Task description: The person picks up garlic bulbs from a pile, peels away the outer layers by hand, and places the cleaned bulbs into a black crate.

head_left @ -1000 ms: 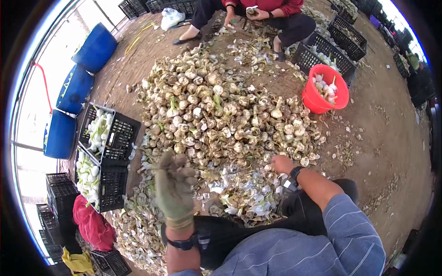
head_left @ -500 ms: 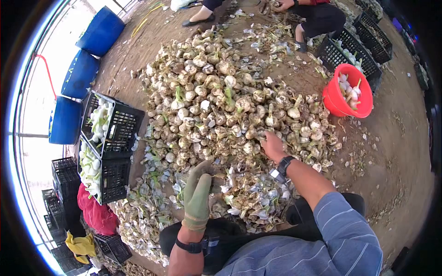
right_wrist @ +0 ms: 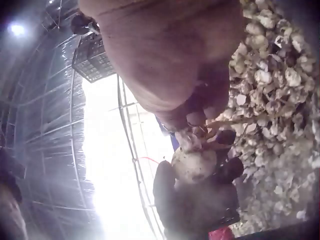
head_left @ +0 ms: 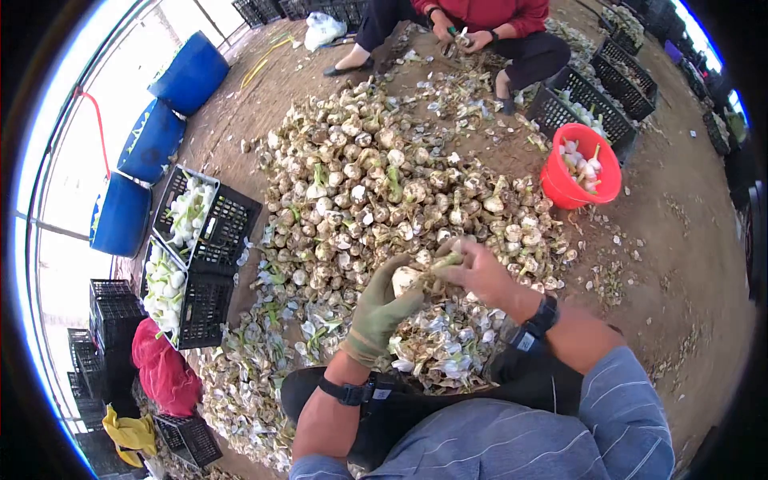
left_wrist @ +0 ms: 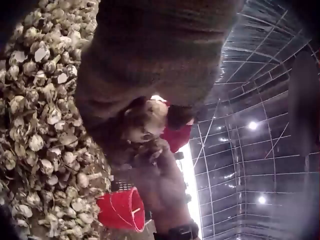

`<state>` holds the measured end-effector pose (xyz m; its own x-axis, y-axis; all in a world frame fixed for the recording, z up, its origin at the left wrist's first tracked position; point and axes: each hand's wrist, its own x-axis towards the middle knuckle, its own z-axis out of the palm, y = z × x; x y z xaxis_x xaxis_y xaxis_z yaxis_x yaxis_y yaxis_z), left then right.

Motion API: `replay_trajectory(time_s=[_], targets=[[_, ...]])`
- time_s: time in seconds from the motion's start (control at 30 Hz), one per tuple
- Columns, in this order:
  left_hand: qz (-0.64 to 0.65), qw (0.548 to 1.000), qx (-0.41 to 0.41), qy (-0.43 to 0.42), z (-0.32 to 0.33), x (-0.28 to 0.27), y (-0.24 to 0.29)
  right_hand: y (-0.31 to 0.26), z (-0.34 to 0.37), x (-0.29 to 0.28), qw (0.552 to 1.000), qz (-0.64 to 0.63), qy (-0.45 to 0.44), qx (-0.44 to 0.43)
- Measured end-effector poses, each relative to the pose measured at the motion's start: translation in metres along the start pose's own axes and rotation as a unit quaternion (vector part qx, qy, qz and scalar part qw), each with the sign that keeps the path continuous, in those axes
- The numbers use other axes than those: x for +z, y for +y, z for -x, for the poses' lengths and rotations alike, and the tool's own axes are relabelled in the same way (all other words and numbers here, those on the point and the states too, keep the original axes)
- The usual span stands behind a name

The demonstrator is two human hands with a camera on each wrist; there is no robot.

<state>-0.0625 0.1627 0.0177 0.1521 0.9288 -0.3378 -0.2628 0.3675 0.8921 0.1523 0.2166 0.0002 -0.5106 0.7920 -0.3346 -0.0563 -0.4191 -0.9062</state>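
Note:
In the head view a garlic bulb (head_left: 406,280) with pale skin is held above the near edge of the garlic pile (head_left: 344,192). My left hand (head_left: 380,312), in a greenish work glove, grips the bulb between thumb and fingers. The bare right hand (head_left: 482,278) pinches the stem end of the same garlic, close against the left fingertips. From the right wrist, the round bulb (right_wrist: 194,165) shows a dirt-speckled skin, with the right fingers at its neck. In the left wrist view the glove hides part of the bulb (left_wrist: 145,122).
Loose peelings (head_left: 440,344) lie before my legs. A red bucket (head_left: 568,192) of garlic stands right of the pile. Black crates (head_left: 212,248) of cleaned garlic and blue barrels (head_left: 124,216) line the left. Across the pile sits another person (head_left: 512,16) in red, handling something.
The right hand reached into the pile and came back holding garlic by its stem. The gloved left hand rose to meet it and now grips the bulb.

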Motion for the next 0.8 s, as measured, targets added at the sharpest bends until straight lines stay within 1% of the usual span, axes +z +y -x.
replay_trajectory(time_s=[0.03,0.07,0.1,0.13,0.17,0.2,0.23,0.27,0.3,0.33,0.37,0.4,0.5,0.53,0.6,0.63,0.67,0.73,0.77,0.8], targets=[[-0.002,0.998,0.058,0.008,0.006,0.005,0.0,0.004,0.009,0.01,0.999,0.048,0.019,0.0],[-0.002,0.996,0.081,0.023,0.012,0.013,-0.001,0.012,0.018,0.022,1.0,-0.001,0.028,0.006],[-0.09,0.988,0.124,0.029,0.019,0.014,-0.007,0.022,0.027,0.033,0.998,-0.05,0.035,0.012],[-0.177,0.969,0.166,0.038,0.025,0.013,-0.016,0.034,0.032,0.04,0.993,-0.106,0.052,-0.02],[-0.263,0.941,0.207,0.049,0.031,0.013,-0.022,0.041,0.04,0.044,0.99,-0.117,0.055,-0.046],[-0.24,0.948,0.2,0.057,0.042,0.022,-0.017,0.038,0.047,0.051,0.987,-0.13,0.058,-0.071],[-0.287,0.927,0.233,0.058,0.049,0.025,-0.017,0.034,0.054,0.058,0.983,-0.143,0.06,-0.096],[-0.332,0.903,0.265,0.059,0.056,0.028,-0.018,0.03,0.066,0.067,0.976,-0.153,0.105,-0.113],[-0.377,0.876,0.295,0.06,0.064,0.031,-0.018,0.032,0.073,0.068,0.981,-0.139,0.099,-0.092],[-0.369,0.862,0.343,0.059,0.066,0.031,-0.027,0.036,0.08,0.066,0.985,-0.127,0.094,-0.071],[-0.385,0.85,0.354,0.057,0.07,0.031,-0.034,0.038,0.086,0.065,0.988,-0.114,0.089,-0.05],[-0.401,0.838,0.365,0.056,0.075,0.032,-0.04,0.028,0.094,0.068,0.993,-0.067,0.1,-0.016],[-0.434,0.812,0.388,0.04,0.088,0.034,-0.05,0.048,0.102,0.079,0.984,-0.11,0.118,-0.076],[-0.435,0.806,0.4,0.03,0.091,0.035,-0.051,0.043,0.11,0.082,0.985,-0.118,0.101,-0.073],[-0.439,0.796,0.416,0.022,0.099,0.036,-0.056,0.057,0.113,0.08,0.984,-0.139,0.086,-0.07],[-0.441,0.799,0.408,0.029,0.104,0.036,-0.06,0.067,0.113,0.079,0.983,-0.15,0.078,-0.066],[-0.443,0.801,0.401,0.035,0.107,0.036,-0.064,0.075,0.113,0.08,0.98,-0.163,0.093,-0.064],[-0.449,0.808,0.38,0.043,0.114,0.038,-0.067,0.077,0.117,0.08,0.984,-0.143,0.069,-0.078],[-0.379,0.865,0.326,0.041,0.117,0.039,-0.07,0.077,0.118,0.078,0.986,-0.133,0.057,-0.086],[-0.304,0.913,0.27,0.038,0.121,0.041,-0.076,0.076,0.119,0.075,0.99,-0.103,0.037,-0.093]])
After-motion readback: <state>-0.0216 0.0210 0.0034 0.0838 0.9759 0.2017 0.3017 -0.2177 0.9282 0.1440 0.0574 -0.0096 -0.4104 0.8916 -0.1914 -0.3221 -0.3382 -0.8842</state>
